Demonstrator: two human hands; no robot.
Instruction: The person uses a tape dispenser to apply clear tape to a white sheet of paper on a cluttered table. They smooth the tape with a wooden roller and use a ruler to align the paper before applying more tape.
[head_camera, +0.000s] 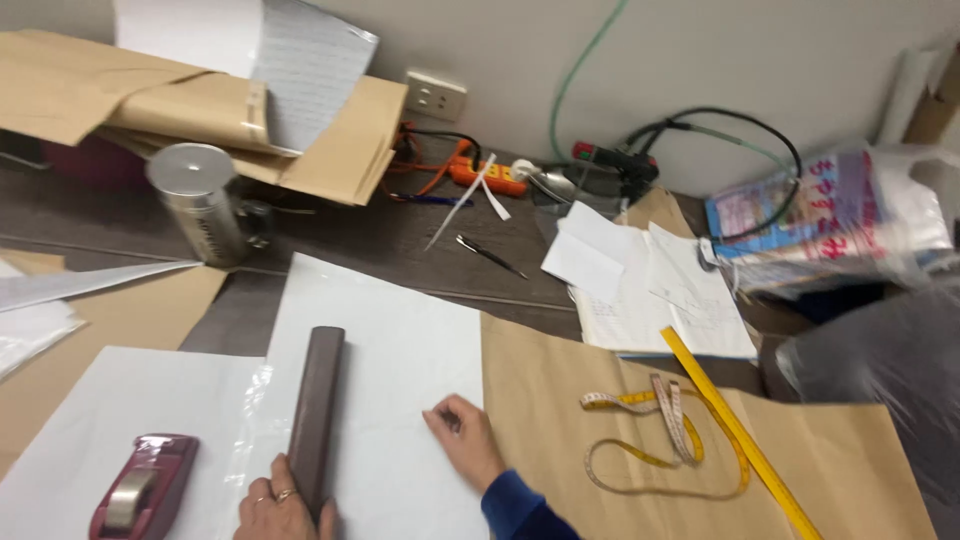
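My left hand (278, 505) is at the bottom edge, fingers wrapped on the near end of a long dark brown bar (317, 405) that lies on a white paper sheet (390, 340). My right hand (463, 440), in a blue sleeve, rests on the same sheet near its right edge, fingers curled around what looks like a small dark object I cannot identify. A maroon tape dispenser (145, 487) sits to the left of the bar on another white sheet (120, 400).
Brown paper (560, 400) carries a yellow measuring tape (660, 430) and a yellow ruler (735, 430). A metal can (200, 200), folded brown paper (120, 100), a pen (490, 255), notes (640, 280), a power strip (485, 175), cables and plastic bags (830, 220) lie further back.
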